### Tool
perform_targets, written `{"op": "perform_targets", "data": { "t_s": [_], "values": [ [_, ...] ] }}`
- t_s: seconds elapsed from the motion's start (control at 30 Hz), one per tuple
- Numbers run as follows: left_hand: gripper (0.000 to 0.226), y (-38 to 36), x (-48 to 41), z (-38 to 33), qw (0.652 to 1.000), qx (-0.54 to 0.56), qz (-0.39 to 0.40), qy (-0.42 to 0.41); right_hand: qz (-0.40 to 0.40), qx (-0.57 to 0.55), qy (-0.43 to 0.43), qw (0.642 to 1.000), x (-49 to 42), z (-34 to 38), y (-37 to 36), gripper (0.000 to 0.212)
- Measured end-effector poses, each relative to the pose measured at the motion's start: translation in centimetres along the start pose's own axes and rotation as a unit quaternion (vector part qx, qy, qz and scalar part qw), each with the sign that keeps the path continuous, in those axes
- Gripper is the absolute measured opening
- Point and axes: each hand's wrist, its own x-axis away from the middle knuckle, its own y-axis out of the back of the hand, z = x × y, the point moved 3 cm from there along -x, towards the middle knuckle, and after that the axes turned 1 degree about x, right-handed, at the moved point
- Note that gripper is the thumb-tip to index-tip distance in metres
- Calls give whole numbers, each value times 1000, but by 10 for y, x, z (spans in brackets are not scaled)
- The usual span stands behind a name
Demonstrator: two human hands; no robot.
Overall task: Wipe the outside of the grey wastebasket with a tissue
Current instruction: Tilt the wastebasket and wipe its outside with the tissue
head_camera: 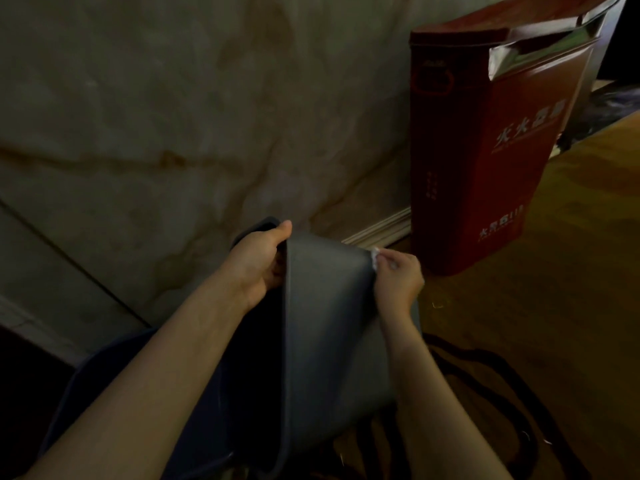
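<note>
While the left hand [258, 261] grips its rim, the matte grey wastebasket [329, 327] lies tilted at lower centre; the right hand [398, 277] pinches a white tissue [375, 254] against its far edge.

The grey wastebasket [325, 327] is cut off by the lower frame edge; its base is not visible. The left hand [258, 263] covers part of the rim, its fingers hidden inside. The tissue [375, 255] shows only as a small white scrap; the right hand [398, 280] conceals the rest. The red fire extinguisher box [485, 140] carries white text too blurred to read in full. Both forearms exit the frame.
</note>
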Motion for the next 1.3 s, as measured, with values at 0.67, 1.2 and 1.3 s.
{"op": "perform_targets", "data": {
  "t_s": [0.67, 1.2, 1.3],
  "values": [
    [35, -17, 8, -12, 995, -20, 84, 40, 125, -87, 167, 974, 74, 77, 7, 13],
    [28, -29, 4, -16, 990, -59, 115, 56, 17, 47, -26, 998, -18, -9, 27, 17],
    [36, -33, 5, -17, 986, -25, 124, 110, 31, 52, -51, 997, -26, -15, 28, 18]
  ]
}}
